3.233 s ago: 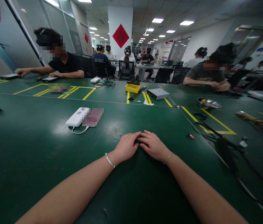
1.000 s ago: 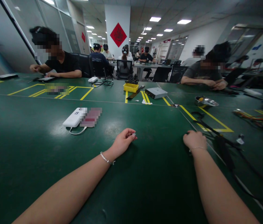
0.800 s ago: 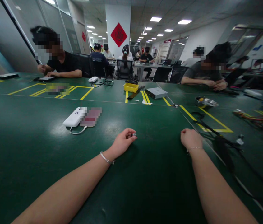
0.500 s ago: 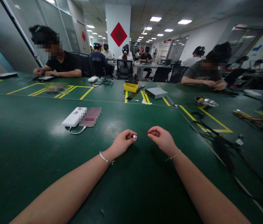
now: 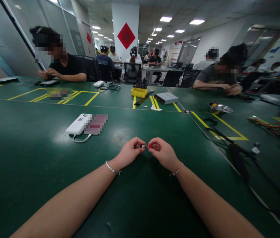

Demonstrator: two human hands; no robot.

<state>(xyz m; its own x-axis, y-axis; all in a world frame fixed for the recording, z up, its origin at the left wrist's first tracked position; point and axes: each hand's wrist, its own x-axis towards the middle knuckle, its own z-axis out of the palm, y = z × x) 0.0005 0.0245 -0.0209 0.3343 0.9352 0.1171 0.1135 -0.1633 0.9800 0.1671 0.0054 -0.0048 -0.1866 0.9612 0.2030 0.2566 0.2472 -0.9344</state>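
My left hand [image 5: 131,149] is closed, pinching a small dark piece with a silvery-white part [image 5: 143,146] between thumb and fingertips. Facing it, my right hand [image 5: 163,151] is closed on a small orange piece [image 5: 150,145]. The two pieces meet or nearly meet between my fingertips; whether they are joined I cannot tell. Both are too small to name exactly, and my fingers hide part of each. My hands are low over the green table [image 5: 120,205], with a bracelet on each wrist.
Left of my hands lies a white power bank [image 5: 77,125], cabled beside a blurred reddish flat object [image 5: 96,124]. Farther back are a yellow tray [image 5: 139,92] and a grey box [image 5: 166,98]. Black cables [image 5: 238,162] run along the right. Two people sit across the table.
My right hand has moved left, bringing the orange piece up to the one in my left hand. My left hand has hardly moved.
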